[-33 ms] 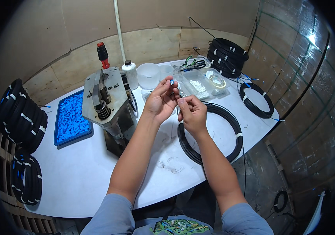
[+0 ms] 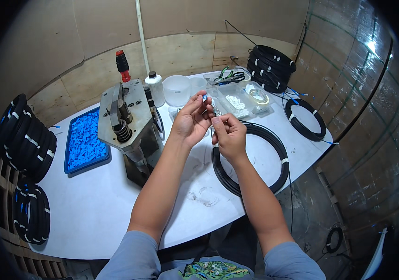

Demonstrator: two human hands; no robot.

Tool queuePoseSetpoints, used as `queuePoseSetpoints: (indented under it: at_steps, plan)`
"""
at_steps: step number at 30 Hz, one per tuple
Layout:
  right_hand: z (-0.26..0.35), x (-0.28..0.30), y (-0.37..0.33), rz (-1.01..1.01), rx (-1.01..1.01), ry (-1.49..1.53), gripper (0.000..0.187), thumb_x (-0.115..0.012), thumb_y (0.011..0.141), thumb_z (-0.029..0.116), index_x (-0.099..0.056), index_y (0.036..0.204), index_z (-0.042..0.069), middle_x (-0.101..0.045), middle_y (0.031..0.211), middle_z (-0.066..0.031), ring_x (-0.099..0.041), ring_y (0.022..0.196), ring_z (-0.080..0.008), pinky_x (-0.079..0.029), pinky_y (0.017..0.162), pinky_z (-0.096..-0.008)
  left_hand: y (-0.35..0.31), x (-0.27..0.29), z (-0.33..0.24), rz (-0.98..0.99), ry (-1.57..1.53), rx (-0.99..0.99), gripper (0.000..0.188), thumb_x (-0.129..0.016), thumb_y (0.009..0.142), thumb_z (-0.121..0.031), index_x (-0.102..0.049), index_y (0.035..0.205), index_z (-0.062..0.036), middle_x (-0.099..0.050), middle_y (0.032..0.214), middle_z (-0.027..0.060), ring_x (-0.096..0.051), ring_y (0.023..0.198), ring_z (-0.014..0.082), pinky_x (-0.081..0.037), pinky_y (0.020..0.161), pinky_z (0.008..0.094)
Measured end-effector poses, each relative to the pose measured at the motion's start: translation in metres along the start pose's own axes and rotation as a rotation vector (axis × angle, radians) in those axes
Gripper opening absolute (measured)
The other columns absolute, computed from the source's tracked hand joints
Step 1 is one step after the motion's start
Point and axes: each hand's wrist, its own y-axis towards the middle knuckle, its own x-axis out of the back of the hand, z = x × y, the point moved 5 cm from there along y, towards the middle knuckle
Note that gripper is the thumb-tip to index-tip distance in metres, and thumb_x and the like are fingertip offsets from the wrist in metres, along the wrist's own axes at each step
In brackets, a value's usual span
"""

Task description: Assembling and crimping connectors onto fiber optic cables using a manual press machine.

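Above the middle of the table, my left hand (image 2: pixel 191 122) pinches a small blue-tipped piece (image 2: pixel 204 98) between thumb and fingers. My right hand (image 2: pixel 230 136), just to its right and a little nearer, is closed on a thin dark connector-like piece (image 2: pixel 215 110). Its details are too small to make out, and whether it joins the blue-tipped piece cannot be told. A coil of black cable (image 2: pixel 282 150) with white ties lies flat on the table, partly under my right hand and forearm.
Left of my hands stands a metal press (image 2: pixel 134 105) with a red-and-black handle, beside a tray (image 2: pixel 87 166) of blue pieces. Behind are a bottle (image 2: pixel 154 88), a translucent tub (image 2: pixel 177 91) and a parts box (image 2: pixel 265 112). Stacked cable coils (image 2: pixel 271 70) stand back right; more coils (image 2: pixel 24 140) stand left.
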Motion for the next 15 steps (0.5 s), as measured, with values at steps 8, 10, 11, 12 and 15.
queuePoseSetpoints:
  at_steps: [8, 10, 11, 12, 15]
  plan:
    - [-0.0005, -0.0009, -0.0002, -0.002, -0.007, 0.000, 0.017, -0.060, 0.093, 0.017, -0.059, 0.084, 0.003, -0.055, 0.060, 0.0026, -0.050, 0.047, -0.0024, -0.038, 0.042, -0.0178, 0.0002, 0.0009, -0.0004, -0.002, 0.023, -0.017, 0.025, -0.062, 0.090, -0.012, -0.054, 0.113, -0.0103, -0.062, 0.095, 0.0061, -0.060, 0.082, 0.0125, -0.050, 0.076, 0.0288]
    - [-0.0002, -0.0006, -0.0001, 0.000, -0.002, 0.000, 0.017, -0.060, 0.093, 0.017, -0.059, 0.084, 0.003, -0.055, 0.060, 0.0026, -0.050, 0.047, -0.0024, -0.038, 0.043, -0.0177, -0.0007, -0.0009, -0.0009, -0.002, 0.040, -0.022, 0.025, -0.063, 0.089, -0.012, -0.053, 0.113, -0.0100, -0.062, 0.096, 0.0064, -0.060, 0.081, 0.0123, -0.050, 0.076, 0.0291]
    - [0.0004, -0.0007, -0.0002, 0.002, 0.003, -0.001, 0.017, -0.060, 0.093, 0.017, -0.059, 0.084, 0.003, -0.055, 0.060, 0.0027, -0.050, 0.047, -0.0024, -0.038, 0.043, -0.0176, -0.0004, -0.0007, -0.0008, -0.002, 0.040, -0.022, 0.025, -0.063, 0.089, -0.012, -0.053, 0.113, -0.0100, -0.062, 0.096, 0.0064, -0.060, 0.081, 0.0123, -0.050, 0.076, 0.0291]
    - [0.0008, -0.0006, -0.0002, 0.001, 0.003, -0.001, 0.017, -0.060, 0.093, 0.017, -0.059, 0.084, 0.003, -0.055, 0.060, 0.0027, -0.050, 0.047, -0.0024, -0.038, 0.043, -0.0176, 0.0003, 0.0006, -0.0005, -0.012, 0.043, -0.019, 0.025, -0.062, 0.089, -0.011, -0.053, 0.112, -0.0100, -0.062, 0.096, 0.0065, -0.060, 0.081, 0.0122, -0.050, 0.076, 0.0292]
    - [0.0018, -0.0009, -0.0004, 0.002, 0.001, -0.005, 0.017, -0.060, 0.093, 0.017, -0.059, 0.084, 0.003, -0.055, 0.061, 0.0026, -0.050, 0.047, -0.0024, -0.038, 0.043, -0.0176, 0.0009, 0.0019, 0.0004, -0.012, 0.044, -0.020, 0.025, -0.062, 0.089, -0.010, -0.053, 0.112, -0.0094, -0.063, 0.097, 0.0066, -0.061, 0.081, 0.0124, -0.051, 0.075, 0.0296]
